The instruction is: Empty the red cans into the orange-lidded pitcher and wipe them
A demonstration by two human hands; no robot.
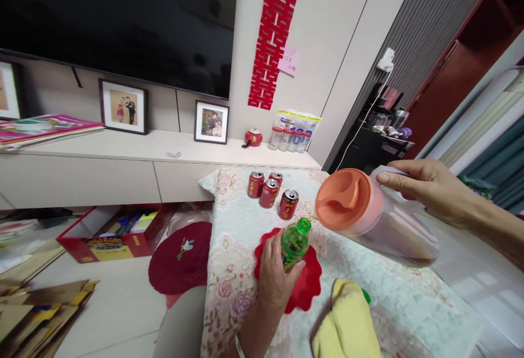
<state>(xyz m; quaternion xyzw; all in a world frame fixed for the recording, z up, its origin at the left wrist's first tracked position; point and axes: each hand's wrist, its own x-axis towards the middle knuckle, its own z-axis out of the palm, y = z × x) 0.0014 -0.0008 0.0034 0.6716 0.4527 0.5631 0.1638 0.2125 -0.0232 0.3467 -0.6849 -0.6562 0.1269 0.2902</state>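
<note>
Pitcher (376, 219) w/ orange lid is held above desk (233, 238), R hand (426, 189) clamped on its handle. Long axis slants: lid end L & up, base R & lower, brownish liquid near base. Green bottle (293, 246) in L hand (276, 270), fingers wrapped round it; neck up, slight R lean. It's at red scalloped plate (305, 292); btm hidden, can't tell if touching. Desk has floral cloth, 4 red cans (269, 193) beyond plate, yellow towel (350, 320) nearer, cut off at btm edge; small green item (365, 296) half hidden behind it, unclear. Rm: white TV cabinet (180, 150) w/ framed photos (212, 122) & glass jars (289, 141), dark TV (123, 25) (cut off), red paper strip (278, 36) on wall, red box (114, 238) on floor.
</note>
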